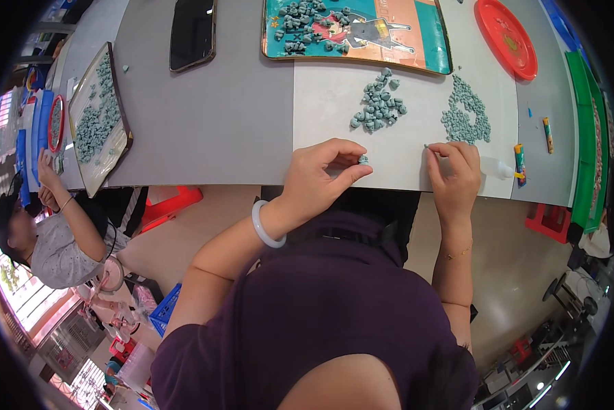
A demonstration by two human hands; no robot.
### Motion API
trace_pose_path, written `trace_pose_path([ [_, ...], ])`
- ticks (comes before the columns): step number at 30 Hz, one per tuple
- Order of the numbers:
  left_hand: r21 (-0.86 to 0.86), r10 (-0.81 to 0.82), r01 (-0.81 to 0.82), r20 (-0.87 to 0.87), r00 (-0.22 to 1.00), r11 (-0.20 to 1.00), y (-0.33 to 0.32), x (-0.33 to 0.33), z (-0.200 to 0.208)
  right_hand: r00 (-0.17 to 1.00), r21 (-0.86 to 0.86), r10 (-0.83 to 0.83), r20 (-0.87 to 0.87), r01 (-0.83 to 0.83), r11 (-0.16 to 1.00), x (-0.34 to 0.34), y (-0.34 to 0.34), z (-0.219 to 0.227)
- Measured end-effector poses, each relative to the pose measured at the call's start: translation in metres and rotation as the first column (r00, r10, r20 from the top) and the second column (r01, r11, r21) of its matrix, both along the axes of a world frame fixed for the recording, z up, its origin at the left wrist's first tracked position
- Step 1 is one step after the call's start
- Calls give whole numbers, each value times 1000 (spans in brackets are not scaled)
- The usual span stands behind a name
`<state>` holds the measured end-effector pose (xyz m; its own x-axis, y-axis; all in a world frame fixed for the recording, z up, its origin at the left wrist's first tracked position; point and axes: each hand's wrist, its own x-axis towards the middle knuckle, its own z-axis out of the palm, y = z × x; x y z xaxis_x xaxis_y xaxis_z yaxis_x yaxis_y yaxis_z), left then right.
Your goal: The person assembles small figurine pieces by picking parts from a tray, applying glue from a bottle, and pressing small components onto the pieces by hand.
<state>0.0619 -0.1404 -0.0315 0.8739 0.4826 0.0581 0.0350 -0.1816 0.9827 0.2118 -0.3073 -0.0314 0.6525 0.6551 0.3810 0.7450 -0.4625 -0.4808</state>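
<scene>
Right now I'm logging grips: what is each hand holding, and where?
The left hand pinches a small grey-green piece between thumb and fingertip. The right hand grips a thin tool near its tip.

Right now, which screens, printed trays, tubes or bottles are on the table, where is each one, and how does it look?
Phone: far left of centre, dark blank screen, rounded rectangle.
Printed tray: far centre, rectangular, teal and orange picture, small grey-green pieces on it.
Red plate: far right, round.
Small tube: right of the right hand, multicoloured label.
Small tube: further right, yellow and red.
Clear bottle: beside the right hand.
</scene>
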Motion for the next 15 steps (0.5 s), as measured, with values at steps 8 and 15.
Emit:
trace_pose_path([
  [8, -7, 31, -31, 39, 999, 999, -2, 1, -3, 996, -139, 89, -20, -91, 986, 8, 9, 7],
  [15, 41, 10, -12, 68, 998, 999, -2, 0, -6, 864, 181, 315, -394, -263, 948, -34, 29, 14],
])
